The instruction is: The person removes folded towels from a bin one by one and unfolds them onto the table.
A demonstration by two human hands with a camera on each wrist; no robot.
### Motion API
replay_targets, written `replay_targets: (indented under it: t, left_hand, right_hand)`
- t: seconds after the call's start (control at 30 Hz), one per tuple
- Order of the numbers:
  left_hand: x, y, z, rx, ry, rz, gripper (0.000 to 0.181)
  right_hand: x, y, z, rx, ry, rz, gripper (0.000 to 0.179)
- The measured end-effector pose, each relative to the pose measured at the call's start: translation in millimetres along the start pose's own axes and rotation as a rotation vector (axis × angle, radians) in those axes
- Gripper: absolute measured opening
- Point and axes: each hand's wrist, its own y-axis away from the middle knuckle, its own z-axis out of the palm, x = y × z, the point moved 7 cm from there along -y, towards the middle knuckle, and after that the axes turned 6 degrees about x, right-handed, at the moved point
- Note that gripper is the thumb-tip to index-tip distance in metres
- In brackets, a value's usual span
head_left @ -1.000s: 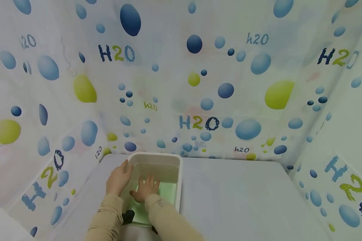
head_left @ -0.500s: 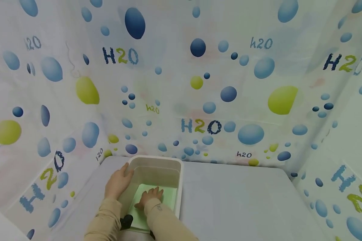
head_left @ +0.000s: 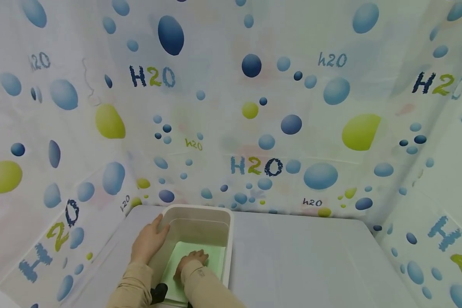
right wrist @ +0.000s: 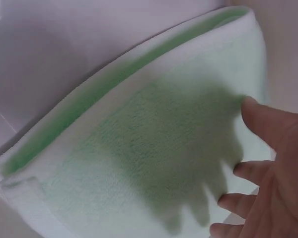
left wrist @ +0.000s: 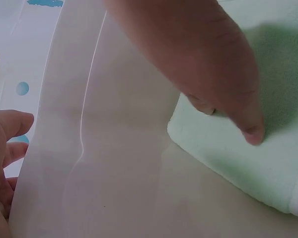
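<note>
A folded pale green towel lies on the floor of an off-white plastic bin. In the right wrist view the towel shows a white edge and an open fold. My right hand is inside the bin over the towel, fingers loosely extended and casting a shadow on the cloth. It pinches nothing. My left hand rests against the bin's left rim, fingers extended. In the left wrist view the left hand's fingertips sit at the outer side of the wall.
The bin stands on a white-covered table, toward its left side. A patterned curtain with bubbles and H2O lettering rises behind the table and along both sides. A black wrist mount shows at the left sleeve.
My right hand has moved back toward me over the towel, its spread fingers drawing closer together. My left hand stays at the rim. The head view has tilted slightly upward.
</note>
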Motion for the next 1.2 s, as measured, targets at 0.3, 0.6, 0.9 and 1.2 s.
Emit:
replay_targets:
  t: [0.3,0.6,0.9,1.2]
  left_hand:
    - [0.7,1.3,-0.1,-0.007,-0.003,-0.013,0.061]
    - [2.8,4.9,1.8,0.005,-0.002,-0.025,0.059]
    - [1.9,5.3,1.5,0.030,-0.021,-0.002,0.058]
    - [2.1,3.1,0.9,0.060,-0.027,0.010,0.057]
  right_hand:
    - [-1,-2.2,4,0.044,0.030,0.016,0.065]
    - [-3,-19.6,20,0.079,0.032,0.061,0.074]
    - [-9,-43.6,31,0.083,-0.050,0.054,0.083]
    - [-14,-55.6,34,0.114,-0.096,0.007,0.085]
